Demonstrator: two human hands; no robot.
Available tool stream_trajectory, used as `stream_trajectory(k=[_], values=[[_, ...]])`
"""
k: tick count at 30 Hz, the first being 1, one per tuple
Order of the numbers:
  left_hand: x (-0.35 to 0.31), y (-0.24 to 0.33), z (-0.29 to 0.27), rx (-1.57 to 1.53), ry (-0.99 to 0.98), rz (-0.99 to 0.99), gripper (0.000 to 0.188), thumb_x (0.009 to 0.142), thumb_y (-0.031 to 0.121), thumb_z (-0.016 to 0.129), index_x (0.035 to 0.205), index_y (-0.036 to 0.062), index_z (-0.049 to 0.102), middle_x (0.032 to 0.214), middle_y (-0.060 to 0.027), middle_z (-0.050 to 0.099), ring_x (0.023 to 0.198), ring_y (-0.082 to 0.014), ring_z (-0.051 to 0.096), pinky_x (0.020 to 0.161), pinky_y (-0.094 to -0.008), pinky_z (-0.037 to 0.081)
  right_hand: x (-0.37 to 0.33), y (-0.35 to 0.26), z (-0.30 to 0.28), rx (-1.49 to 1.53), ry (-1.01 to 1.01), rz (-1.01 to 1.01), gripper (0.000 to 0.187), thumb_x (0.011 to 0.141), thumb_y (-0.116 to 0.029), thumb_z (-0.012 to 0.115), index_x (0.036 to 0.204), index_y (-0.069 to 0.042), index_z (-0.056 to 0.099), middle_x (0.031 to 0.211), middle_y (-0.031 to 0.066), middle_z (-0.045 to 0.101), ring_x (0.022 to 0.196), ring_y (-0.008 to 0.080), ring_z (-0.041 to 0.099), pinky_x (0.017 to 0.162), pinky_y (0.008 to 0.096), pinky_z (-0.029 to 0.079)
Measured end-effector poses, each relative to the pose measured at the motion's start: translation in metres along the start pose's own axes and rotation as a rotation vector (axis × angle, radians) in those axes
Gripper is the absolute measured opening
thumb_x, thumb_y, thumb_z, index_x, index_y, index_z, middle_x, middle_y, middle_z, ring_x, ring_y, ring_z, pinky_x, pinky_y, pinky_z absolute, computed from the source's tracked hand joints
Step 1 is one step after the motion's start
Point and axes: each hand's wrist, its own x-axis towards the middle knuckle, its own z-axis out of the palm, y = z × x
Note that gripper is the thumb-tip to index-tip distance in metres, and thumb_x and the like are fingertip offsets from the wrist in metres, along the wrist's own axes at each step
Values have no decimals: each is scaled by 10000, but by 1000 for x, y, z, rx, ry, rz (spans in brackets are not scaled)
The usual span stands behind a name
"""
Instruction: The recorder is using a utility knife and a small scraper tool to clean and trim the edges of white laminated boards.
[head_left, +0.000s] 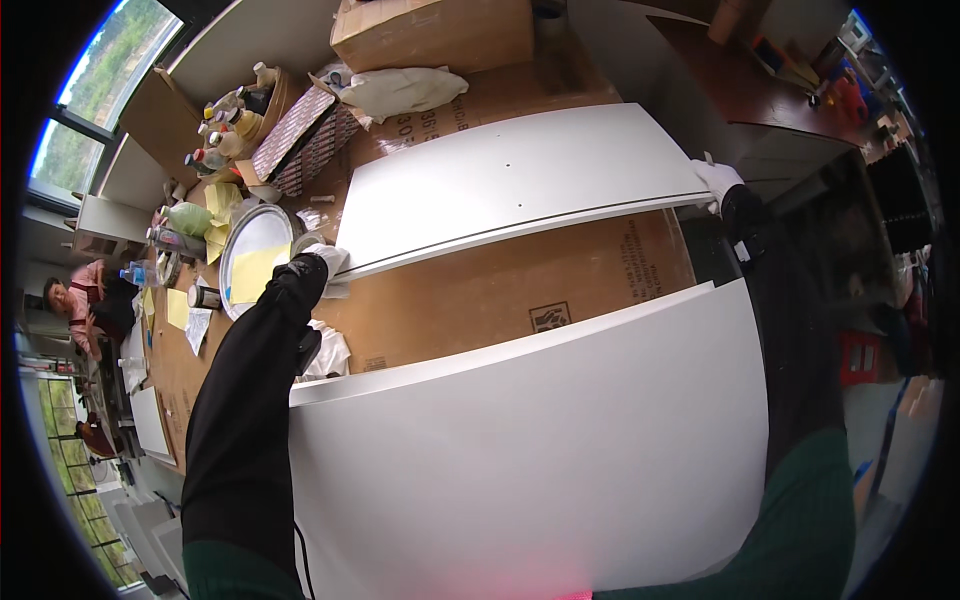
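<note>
A long white panel (pixel 500 180) with small dark holes and a groove along its near edge lies across the cardboard-covered bench. My left hand (pixel 326 256), in a white glove, grips its left end near the front corner; its fingers are partly hidden. At the opposite end, my right hand (pixel 717 182), also gloved, is closed around the right edge. Nearer to me, between my forearms, is a larger plain white panel (pixel 530 440), with another white edge showing just behind it.
Left of the panel are a round metal lid or tray (pixel 230 262), a jar (pixel 204 297) and a crumpled white cloth (pixel 330 352). Several bottles (pixel 225 130) and a cardboard box (pixel 435 35) stand farther back. A person (pixel 85 305) sits at far left.
</note>
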Motion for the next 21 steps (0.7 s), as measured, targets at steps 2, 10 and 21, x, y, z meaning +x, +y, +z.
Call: stream_trajectory(k=[2,10,21], values=[[19,54,-3,192,-22,54,431,717,334,807,910,7,604,794,-199,641,835,-411,634,752,-463,486,-8,29,-11,210,53,26,300,894,-363,617,983,-78,646,676,13,583,425,102,483,323,235,316],[4,88,-30,-1345,-18,-600,455,971,387,526,1227,10,533,1184,-168,641,1207,-352,546,951,-511,494,18,101,19,352,28,95,81,833,-152,555,884,-141,617,681,-32,541,426,78,423,353,227,314],[-173,159,-175,-1113,184,-337,605,1003,476,472,1392,13,439,1347,-178,538,1154,-263,591,910,-389,519,-44,-27,-37,210,34,-183,241,942,-272,533,1042,-88,653,760,28,635,455,107,499,404,285,414]])
